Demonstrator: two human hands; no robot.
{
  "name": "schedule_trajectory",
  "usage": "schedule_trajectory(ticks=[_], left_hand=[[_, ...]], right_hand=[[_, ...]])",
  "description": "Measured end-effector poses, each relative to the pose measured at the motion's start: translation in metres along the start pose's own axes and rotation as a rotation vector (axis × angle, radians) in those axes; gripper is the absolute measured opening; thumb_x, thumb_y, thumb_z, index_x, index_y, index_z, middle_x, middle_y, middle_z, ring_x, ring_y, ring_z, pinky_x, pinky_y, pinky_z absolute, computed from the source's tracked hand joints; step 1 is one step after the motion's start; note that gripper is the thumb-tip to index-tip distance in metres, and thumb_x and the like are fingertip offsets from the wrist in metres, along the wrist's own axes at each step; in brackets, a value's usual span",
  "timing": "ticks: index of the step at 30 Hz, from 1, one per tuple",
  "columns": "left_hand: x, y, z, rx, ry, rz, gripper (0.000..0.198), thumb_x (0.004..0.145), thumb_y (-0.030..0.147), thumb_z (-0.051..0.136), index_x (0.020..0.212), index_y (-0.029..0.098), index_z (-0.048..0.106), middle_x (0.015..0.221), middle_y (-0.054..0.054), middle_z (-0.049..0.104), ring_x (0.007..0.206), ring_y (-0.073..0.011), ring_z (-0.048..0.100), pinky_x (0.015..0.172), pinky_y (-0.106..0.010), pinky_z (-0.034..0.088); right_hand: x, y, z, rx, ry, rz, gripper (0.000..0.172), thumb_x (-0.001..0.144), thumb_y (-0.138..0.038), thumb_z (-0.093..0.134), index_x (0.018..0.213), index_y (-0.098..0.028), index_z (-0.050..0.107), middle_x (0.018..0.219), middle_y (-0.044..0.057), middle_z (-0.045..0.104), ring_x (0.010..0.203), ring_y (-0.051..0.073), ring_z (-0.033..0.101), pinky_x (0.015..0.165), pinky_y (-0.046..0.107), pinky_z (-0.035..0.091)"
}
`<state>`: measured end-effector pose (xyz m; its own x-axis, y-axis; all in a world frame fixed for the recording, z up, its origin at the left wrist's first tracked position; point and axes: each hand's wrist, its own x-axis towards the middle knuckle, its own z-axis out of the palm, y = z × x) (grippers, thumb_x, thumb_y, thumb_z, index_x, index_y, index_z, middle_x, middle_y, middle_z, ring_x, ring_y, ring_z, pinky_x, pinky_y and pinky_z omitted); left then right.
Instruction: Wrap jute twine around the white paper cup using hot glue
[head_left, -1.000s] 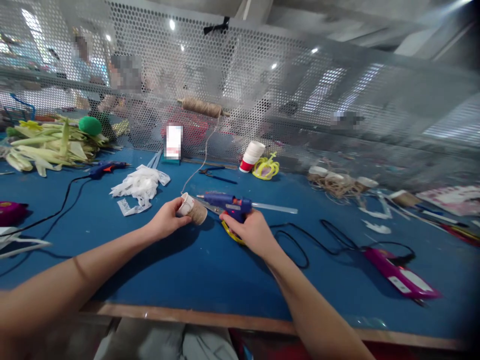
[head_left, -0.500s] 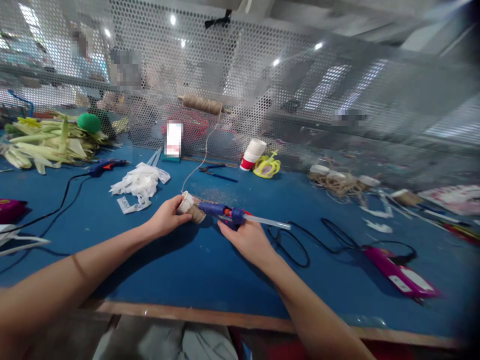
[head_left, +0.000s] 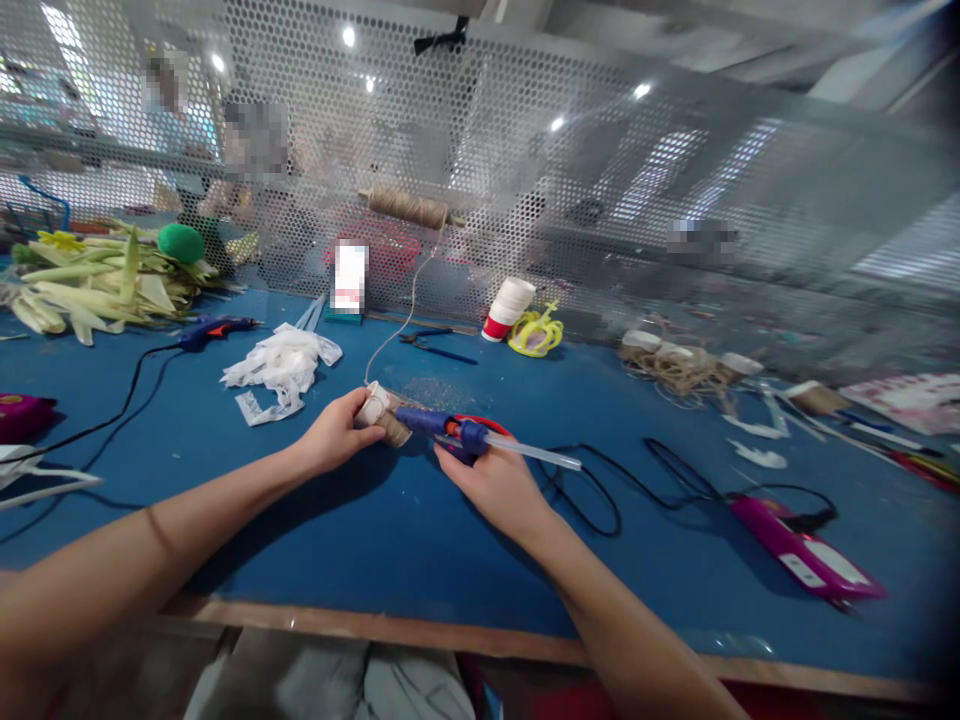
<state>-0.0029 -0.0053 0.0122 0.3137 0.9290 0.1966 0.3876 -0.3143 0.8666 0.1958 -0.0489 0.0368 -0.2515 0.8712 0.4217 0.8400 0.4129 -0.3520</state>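
My left hand (head_left: 335, 435) is closed round a small paper cup (head_left: 381, 413) partly wrapped in brown twine, held on its side just above the blue table (head_left: 390, 530). My right hand (head_left: 495, 478) grips a blue glue gun (head_left: 450, 430), its nozzle pointing left and touching the cup's twine. A clear glue stick (head_left: 536, 453) juts out of the gun's back to the right. A strand of twine (head_left: 405, 320) runs from the cup up to a twine spool (head_left: 406, 207) on the mesh wall.
White ribbon scraps (head_left: 279, 365), a second glue gun (head_left: 214, 328), pale leaves (head_left: 97, 285) and a green ball (head_left: 180, 243) lie left. Stacked cups (head_left: 508, 307), a yellow crown (head_left: 534, 335), twine-wrapped cups (head_left: 679, 362), black cords (head_left: 645, 480) and a magenta power strip (head_left: 802, 550) lie right. People sit behind the mesh.
My right hand has tipped the glue gun from upright to lying level and moved its nozzle left onto the cup. The left hand and cup have barely moved.
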Motion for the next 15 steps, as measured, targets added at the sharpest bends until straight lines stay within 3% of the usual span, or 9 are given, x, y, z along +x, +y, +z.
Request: schedule_trajectory(ticks=[15], left_hand=[[-0.0009, 0.0007, 0.0000, 0.044, 0.010, 0.010, 0.021, 0.068, 0.021, 0.056, 0.087, 0.013, 0.052, 0.079, -0.001, 0.058, 0.074, -0.0163, 0.052, 0.069, -0.026, 0.039]], right_hand=[[0.0000, -0.0048, -0.0020, -0.030, 0.003, -0.042, 0.014, 0.074, -0.022, 0.048, 0.076, -0.018, 0.061, 0.079, 0.007, 0.067, 0.077, 0.021, 0.062, 0.070, 0.029, 0.045]])
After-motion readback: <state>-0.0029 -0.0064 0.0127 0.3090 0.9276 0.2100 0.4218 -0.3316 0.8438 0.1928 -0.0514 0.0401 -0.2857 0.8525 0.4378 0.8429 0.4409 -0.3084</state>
